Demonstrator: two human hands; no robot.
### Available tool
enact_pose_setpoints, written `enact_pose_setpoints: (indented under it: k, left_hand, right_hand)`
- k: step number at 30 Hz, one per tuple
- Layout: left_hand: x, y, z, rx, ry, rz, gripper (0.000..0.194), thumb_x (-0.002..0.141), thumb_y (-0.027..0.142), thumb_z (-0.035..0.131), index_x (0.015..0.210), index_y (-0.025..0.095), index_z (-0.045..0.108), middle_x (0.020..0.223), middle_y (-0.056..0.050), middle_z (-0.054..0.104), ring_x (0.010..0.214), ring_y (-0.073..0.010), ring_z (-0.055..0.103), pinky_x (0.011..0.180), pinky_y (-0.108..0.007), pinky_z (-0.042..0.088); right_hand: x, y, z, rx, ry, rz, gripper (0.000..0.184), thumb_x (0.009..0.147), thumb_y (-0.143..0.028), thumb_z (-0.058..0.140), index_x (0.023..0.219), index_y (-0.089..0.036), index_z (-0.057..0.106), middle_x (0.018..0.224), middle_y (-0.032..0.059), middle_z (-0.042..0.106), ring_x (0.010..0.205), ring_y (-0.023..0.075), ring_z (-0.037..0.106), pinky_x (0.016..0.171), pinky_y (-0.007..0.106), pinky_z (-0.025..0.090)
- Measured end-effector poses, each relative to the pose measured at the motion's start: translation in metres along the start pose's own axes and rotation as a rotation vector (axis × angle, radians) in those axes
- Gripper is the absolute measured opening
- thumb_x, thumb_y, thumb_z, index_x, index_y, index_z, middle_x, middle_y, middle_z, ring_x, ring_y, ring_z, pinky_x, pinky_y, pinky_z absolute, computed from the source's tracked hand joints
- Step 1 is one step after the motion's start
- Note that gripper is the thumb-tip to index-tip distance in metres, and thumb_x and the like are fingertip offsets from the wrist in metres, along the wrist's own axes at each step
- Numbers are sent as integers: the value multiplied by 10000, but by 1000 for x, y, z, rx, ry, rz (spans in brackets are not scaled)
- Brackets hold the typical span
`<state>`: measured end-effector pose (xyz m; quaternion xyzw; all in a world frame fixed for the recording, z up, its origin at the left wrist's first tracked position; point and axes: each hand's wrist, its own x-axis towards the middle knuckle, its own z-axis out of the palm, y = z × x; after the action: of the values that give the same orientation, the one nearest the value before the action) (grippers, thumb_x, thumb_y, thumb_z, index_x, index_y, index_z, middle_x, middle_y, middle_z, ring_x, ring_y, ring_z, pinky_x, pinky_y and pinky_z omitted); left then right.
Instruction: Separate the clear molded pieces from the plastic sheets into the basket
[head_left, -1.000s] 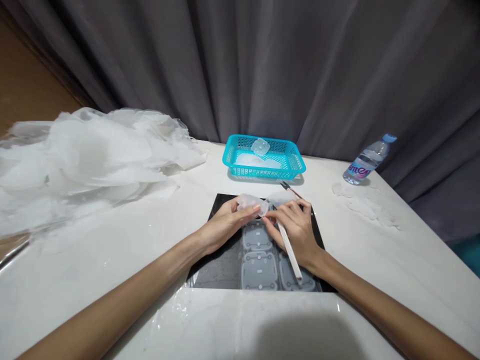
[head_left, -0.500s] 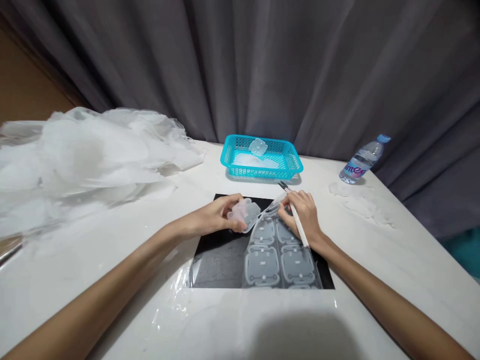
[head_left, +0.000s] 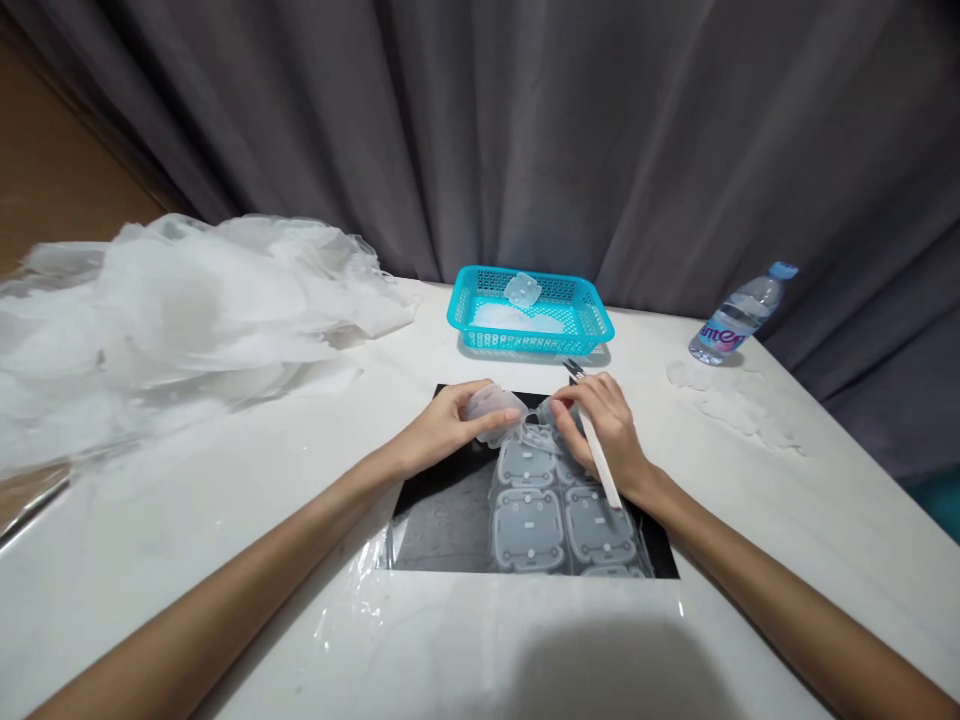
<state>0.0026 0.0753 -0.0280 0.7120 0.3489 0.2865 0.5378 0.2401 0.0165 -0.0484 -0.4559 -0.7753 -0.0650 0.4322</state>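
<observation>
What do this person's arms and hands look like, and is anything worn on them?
The left hand and right hand are gloveless, with slender fingers. The left forearm and right forearm are slim and bare: no sleeves, watch, bracelet or markings show.

The left forearm (head_left: 255, 585) and right forearm (head_left: 780, 610) were angled inward; the left hand (head_left: 442, 430) and right hand (head_left: 615, 430) were held near each other, partly curled.

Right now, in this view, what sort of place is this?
Probably a handwork area: a translucent patterned sheet on a black panel, a turquoise perforated basket, and heaped whitish sheets.
</observation>
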Motion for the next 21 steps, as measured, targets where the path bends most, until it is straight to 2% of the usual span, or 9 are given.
enact_pose_setpoints:
  k: [3, 6, 11, 16, 21]
  left_hand:
    - [0, 3, 2, -37, 34, 2, 339, 836, 472, 825, 857, 160, 695, 798, 6, 652, 737, -141, 579, 694, -247, 455]
    - [-1, 7, 3, -116, 59, -3, 345, 798, 431, 866, 821, 162, 653, 754, 26, 643, 689, -119, 567, 654, -220, 444]
    - [0, 8, 4, -221, 121, -53, 420, 719, 371, 917, 819, 183, 555, 698, 50, 642, 627, -104, 561, 591, -193, 436]
    - [3, 3, 3, -190, 129, -23, 406, 734, 368, 898, 948, 179, 610, 770, 32, 664, 699, -127, 596, 638, -208, 469]
    - [1, 4, 5, -54, 88, 52, 333, 774, 403, 880, 910, 155, 704, 822, 8, 669, 739, -128, 582, 674, -218, 452]
  right_hand:
    - [8, -3, 1, 32, -36, -75, 193, 1039, -169, 538, 1156, -235, 677, 1055, 88, 738, 1021, 258, 641, 923, 422, 466]
    - [14, -4, 4, 112, -121, -124, 223, 1053, -196, 530, 1221, -240, 670, 1154, 91, 738, 1135, 255, 652, 1009, 436, 449]
    - [12, -2, 8, 208, -176, -122, 185, 1055, -177, 500, 1098, -203, 677, 963, 67, 732, 936, 222, 649, 898, 393, 457]
    - [7, 0, 10, 235, -206, -108, 102, 1037, -210, 563, 1023, -203, 663, 880, 52, 694, 855, 219, 605, 816, 374, 431]
    - [5, 1, 11, 246, -217, -86, 81, 1010, -162, 583, 987, -216, 640, 869, 40, 682, 839, 216, 575, 797, 368, 421]
